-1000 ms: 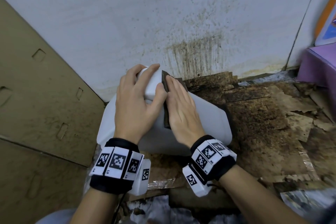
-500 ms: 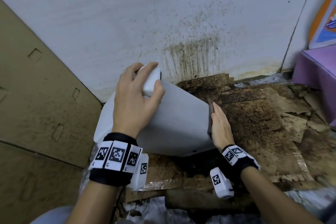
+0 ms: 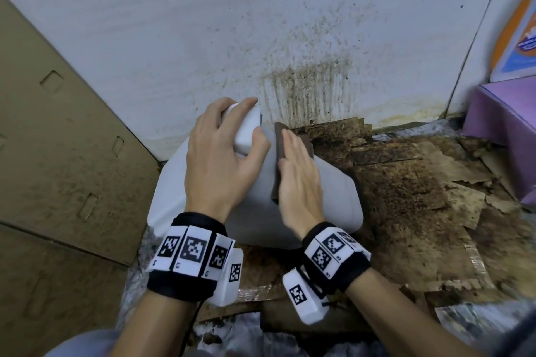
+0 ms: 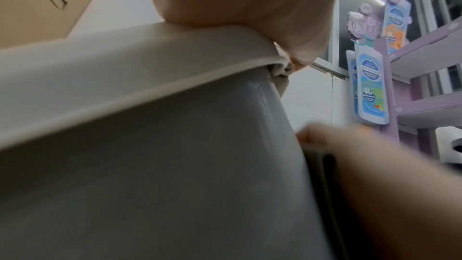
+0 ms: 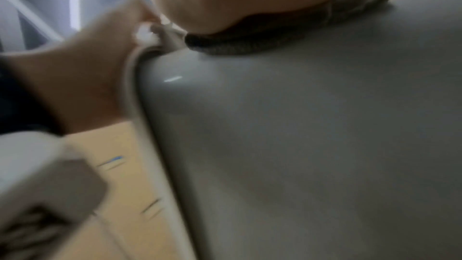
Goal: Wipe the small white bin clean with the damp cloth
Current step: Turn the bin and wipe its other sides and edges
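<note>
Fingers point(image 3: 246, 103) of the left hand point(image 3: 216, 159) are curled over the top edge of the bin point(image 3: 336, 197), thumb on the near side, gripping it and keeping it steady. The bin sits on the floor point(image 3: 406, 197) in the corner, tipped so its broad side faces up, with cardboard point(image 3: 58, 124) on its left and the stained wall point(image 3: 304, 81) behind. Moving right, the cloth point(image 3: 280, 139), dark and folded, lies flat on that upper side, just beside the left thumb. The right hand point(image 3: 298, 174) is on top of it, fingers straight and together, palm pressing down; nothing is pinched here, it is a flat push. In the right wrist view the cloth edge peeks out from under the palm, snug against the plastic.

So this is the wiping stroke itself, on the bin's outer side, up near the rim end. The far right portion of that face lies bare of the cloth, and the other sides are out of sight, so I'd judge plenty remains. Next move, by my reckoning: drag the cloth along the face with even pressure while the left hand braces against the push, since the tipped bin could slide on that littered floor.
</note>
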Available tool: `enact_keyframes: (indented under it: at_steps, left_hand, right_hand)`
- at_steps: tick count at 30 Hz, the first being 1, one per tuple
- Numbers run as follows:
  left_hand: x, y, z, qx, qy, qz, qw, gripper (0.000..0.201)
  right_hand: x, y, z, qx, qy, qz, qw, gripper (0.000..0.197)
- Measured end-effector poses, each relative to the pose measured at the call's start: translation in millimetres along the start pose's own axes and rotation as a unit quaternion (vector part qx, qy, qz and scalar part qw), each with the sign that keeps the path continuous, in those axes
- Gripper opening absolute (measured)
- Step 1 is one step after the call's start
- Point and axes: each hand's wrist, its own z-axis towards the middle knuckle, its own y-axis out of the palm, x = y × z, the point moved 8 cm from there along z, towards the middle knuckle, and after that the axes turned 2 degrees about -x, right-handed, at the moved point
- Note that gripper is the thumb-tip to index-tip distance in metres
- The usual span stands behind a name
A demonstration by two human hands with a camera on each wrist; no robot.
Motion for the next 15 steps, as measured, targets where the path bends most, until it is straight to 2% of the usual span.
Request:
enact_keyframes:
  at_steps: [3,8,11,15]
  left_hand:
    - [-2,-2,-1,0.001,0.000,-0.003,1.000,0.048]
    - [-8,-3,1,-0.004,-0.004,-0.018,1.000,0.048]
    - [-8,-3,2,-0.005,-0.004,-0.026,1.000,0.048]
    - [-10,-4,3,-0.008,-0.005,-0.026,1.000,0.047]
  right_hand:
    - [-26,14,-3,-0.008,-0.057,-0.001,0.998,0.058]
    - [-20,3,-7,0.023,-0.132,-0.017,0.991,0.056]
    - [-4,-3,-7,0.029,-0.137,-0.021,0.990,0.055]
    - [32,-13,-13,0.034,-0.106,-0.046,0.993,0.057]
